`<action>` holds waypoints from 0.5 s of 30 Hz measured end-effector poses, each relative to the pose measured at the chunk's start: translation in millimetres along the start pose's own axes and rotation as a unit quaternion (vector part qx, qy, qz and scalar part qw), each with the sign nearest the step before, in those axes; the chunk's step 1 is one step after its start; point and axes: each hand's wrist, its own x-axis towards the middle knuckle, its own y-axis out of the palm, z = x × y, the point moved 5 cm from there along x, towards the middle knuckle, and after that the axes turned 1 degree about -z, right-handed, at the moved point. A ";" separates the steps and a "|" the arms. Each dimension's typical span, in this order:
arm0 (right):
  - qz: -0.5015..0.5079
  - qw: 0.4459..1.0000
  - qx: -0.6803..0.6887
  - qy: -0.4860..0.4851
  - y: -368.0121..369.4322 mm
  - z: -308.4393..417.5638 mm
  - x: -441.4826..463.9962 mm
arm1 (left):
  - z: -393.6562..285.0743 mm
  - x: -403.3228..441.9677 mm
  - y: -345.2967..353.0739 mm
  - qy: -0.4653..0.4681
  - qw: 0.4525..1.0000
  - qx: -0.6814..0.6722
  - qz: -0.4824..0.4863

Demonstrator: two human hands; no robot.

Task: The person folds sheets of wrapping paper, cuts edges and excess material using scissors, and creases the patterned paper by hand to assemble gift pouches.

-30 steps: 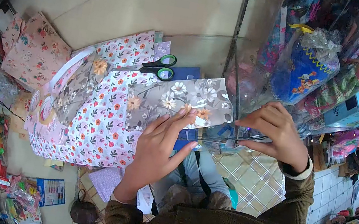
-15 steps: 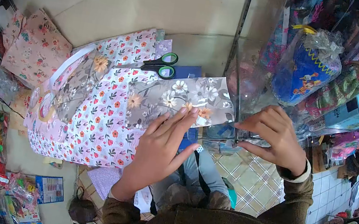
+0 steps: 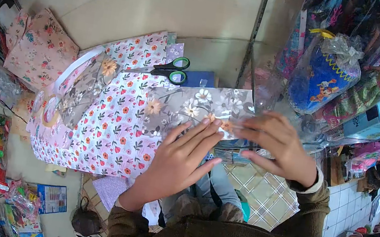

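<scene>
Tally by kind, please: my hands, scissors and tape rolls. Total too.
Hands: 2 (left hand, right hand)
Scissors: 1
Tape rolls: 2 visible, at the left of the flowered paper
Total: 5

Pale wall [image 3: 168, 9], plaid-patterned floor covering [image 3: 260, 193], white floor tiles [image 3: 337, 213], glass-like panels along a dark metal strip [image 3: 254, 36]

Scissors [image 3: 164, 67] between tape rolls [image 3: 52, 121], left, and bagged goods [image 3: 324, 81], right

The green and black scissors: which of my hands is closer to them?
Your left hand, resting on the grey floral paper on your side of the scissors. Your right hand is farther off, blurred, at the paper's right end.
</scene>
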 end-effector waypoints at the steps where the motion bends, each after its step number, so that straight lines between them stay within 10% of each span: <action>1: 0.009 1.000 0.004 -0.019 5.9 3.5 2.2 | 1.1 1.4 1.0 0.000 1.000 -0.003 -0.001; 15: 0.025 0.999 0.018 -0.030 23.5 5.1 -0.7 | 7.4 -2.6 3.7 0.010 1.000 -0.026 -0.006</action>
